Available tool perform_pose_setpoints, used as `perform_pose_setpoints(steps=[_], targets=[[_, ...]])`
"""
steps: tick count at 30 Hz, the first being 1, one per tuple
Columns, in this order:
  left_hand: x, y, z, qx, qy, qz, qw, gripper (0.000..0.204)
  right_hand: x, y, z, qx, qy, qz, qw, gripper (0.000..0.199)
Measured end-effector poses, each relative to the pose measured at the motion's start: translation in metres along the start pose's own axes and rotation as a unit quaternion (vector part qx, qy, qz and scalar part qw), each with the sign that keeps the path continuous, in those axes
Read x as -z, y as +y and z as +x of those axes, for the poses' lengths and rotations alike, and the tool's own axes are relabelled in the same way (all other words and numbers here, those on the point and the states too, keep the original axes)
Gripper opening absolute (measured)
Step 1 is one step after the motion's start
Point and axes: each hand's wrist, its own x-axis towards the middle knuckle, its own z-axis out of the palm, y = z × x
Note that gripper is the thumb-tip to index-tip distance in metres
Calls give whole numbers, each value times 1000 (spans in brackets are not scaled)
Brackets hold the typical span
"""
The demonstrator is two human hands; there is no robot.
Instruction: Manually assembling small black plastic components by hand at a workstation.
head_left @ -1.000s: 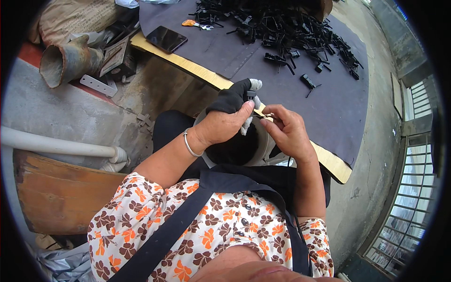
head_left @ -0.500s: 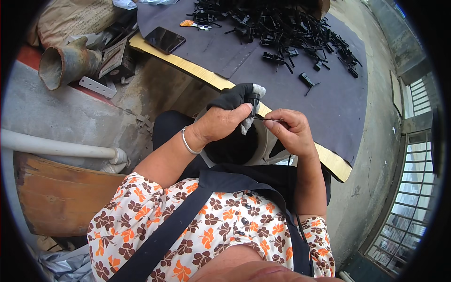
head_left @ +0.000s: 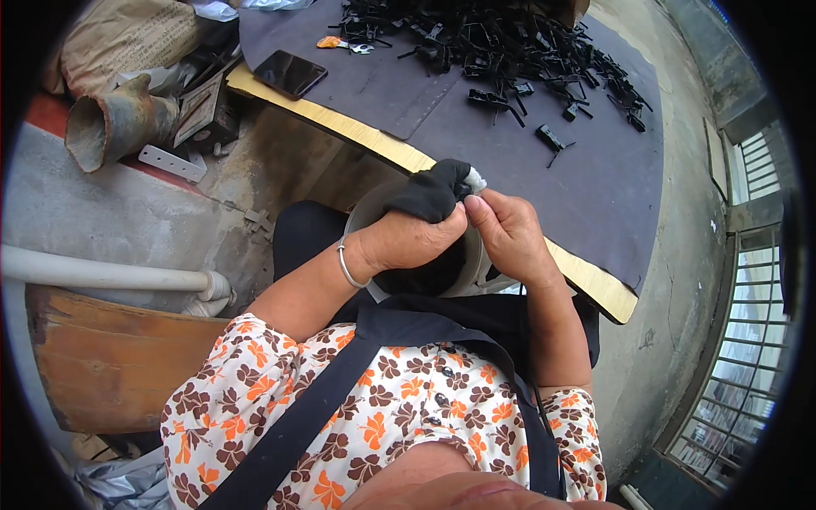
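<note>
Dark mat (head_left: pixel 586 183) on board (black clips (head_left: pixel 510 51) heaped), concrete floor (head_left: pixel 85 221).

Probably a yard workshop: bare concrete, board table (head_left: pixel 595 280) heaped with black parts (head_left: pixel 510 51).

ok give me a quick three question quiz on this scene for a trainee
1. True or false: the left hand grips a black cloth-covered piece over the round grey bucket on the lap.
2. What lies at the left end of the dark grey mat: A) a flat black phone, B) a red mug, C) a white plate?
3. What touches the piece's white tip?

Key: 1 true. 2 A. 3 the right hand, with its fingers.
</note>
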Motion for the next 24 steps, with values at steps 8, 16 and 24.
perform_pose_setpoints(steps=[8,16,24], targets=[[10,0,-3,-90,-39,203,974,24,8,4,6,-46,12,3,999,29],[15,-10,6,-174,21,300,938,24,87,65,55,-126,184,-398,890,29],[-1,-2,10,-1,41,-56,998,23,6,2,15,-16,98,22,995,16]])
